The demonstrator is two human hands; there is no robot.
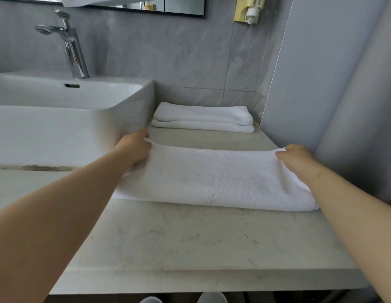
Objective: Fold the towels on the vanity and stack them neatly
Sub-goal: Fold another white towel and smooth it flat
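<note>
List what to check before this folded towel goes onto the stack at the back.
1. Left hand grips the far left corner of the front towel: ok.
2. Right hand pinches its far right corner: ok.
3. Front towel's left edge lies even: cannot tell, the forearm hides it.
4. Stack of two folded towels sits level, nothing on top: ok.
5. Counter between front towel and stack is bare: ok.

Basin (133, 99), faucet (72, 51), mirror (182, 6), perhaps wall dispenser (249, 10)
</note>
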